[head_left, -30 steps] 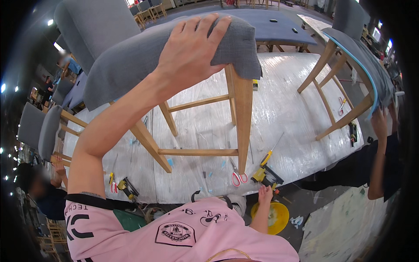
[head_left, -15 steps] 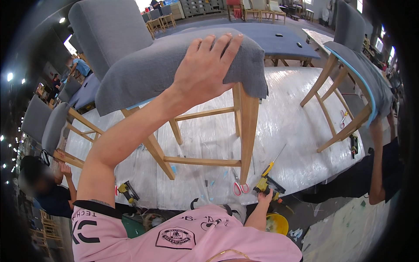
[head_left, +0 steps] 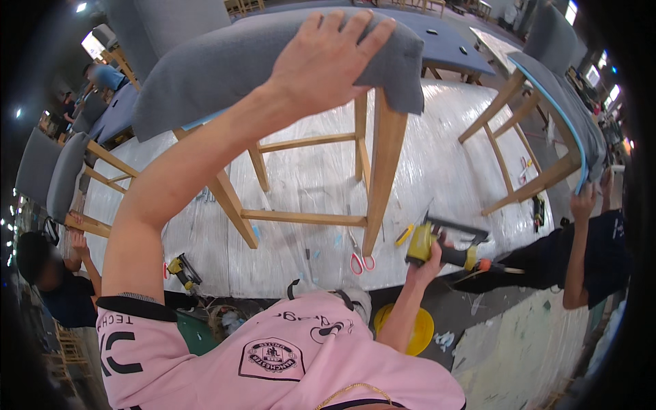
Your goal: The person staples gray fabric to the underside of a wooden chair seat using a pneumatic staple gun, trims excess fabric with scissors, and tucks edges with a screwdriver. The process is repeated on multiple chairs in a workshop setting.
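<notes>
My left hand lies flat with spread fingers on the grey fabric over the seat of a wooden-legged chair. The fabric's loose edge hangs down past the seat at the front corner. Lower right, my right hand is wrapped round a yellow-green and black staple gun, held above the table edge with an orange fitting at its rear. Red-handled scissors lie beside the chair's front leg. A yellow-handled tool rests on the plastic-covered table close to the staple gun.
Another staple gun lies on the table at left. Co-workers handle a chair at right and another chair at left. A yellow bucket stands on the floor below my right arm. Behind is a blue-topped table.
My right hand has raised the staple gun off the table, and its nose now points left. My left hand stays on the seat. The view has tilted downward.
</notes>
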A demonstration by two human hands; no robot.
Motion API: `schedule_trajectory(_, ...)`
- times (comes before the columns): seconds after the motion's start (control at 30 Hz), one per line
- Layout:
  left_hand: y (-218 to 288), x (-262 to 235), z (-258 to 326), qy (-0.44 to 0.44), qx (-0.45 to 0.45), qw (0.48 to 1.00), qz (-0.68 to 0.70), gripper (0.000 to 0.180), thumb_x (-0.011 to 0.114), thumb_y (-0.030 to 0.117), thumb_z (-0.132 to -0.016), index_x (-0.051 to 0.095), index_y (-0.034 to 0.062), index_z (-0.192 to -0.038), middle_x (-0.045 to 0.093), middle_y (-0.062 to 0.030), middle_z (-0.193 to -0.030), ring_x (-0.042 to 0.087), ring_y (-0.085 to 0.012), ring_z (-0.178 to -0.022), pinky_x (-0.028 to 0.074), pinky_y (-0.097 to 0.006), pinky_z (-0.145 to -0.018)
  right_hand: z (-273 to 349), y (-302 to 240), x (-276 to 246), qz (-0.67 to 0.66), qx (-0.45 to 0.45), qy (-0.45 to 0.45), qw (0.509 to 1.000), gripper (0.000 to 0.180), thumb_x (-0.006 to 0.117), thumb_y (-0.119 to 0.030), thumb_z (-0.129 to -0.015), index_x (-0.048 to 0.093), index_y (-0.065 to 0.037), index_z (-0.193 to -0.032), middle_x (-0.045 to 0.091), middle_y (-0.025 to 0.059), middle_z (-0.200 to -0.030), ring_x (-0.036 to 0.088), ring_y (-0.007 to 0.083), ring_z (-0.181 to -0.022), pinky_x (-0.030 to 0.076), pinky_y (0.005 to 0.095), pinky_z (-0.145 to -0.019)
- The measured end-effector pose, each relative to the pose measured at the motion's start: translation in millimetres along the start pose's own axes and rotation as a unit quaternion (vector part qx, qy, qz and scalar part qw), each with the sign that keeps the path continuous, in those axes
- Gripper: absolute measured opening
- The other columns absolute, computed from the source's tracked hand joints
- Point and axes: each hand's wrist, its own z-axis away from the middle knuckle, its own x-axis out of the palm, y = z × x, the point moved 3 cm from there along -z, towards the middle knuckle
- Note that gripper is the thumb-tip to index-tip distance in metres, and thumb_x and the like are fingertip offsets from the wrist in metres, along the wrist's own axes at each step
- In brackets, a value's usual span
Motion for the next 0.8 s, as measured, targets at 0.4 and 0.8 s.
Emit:
schedule_trajectory(0.4,0,2,-5,0.022,0.002,1.0,-0.007,0.093,0.083,0.042,-0.081,0.036,0.0194,-0.157,0.05,-0.0107,-0.147,0.05,-0.0315,-0.131,0.04,-0.048,-0.11,71,-25,273,0.191,-0.286,-0.437,0.831,0.036,0.077,-0.005,-0.069,0.068,-0.009,-0.103,0.059,0.0165,-0.13,0.054,0.0379,-0.127,0.047,0.0458,-0.105)
schedule_trajectory(0.8,7,-1,-3,0.001,-0.01,1.0,-0.03,0.107,0.092,0.027,-0.067,0.034,0.0196,-0.158,0.049,-0.0092,-0.148,0.05,-0.0298,-0.131,0.04,-0.046,-0.109,84,17,300,0.14,-0.315,-0.343,0.874,0.03,0.083,-0.006,-0.068,0.064,-0.012,-0.09,0.058,0.0154,-0.127,0.051,0.0441,-0.129,0.044,0.05,-0.105)
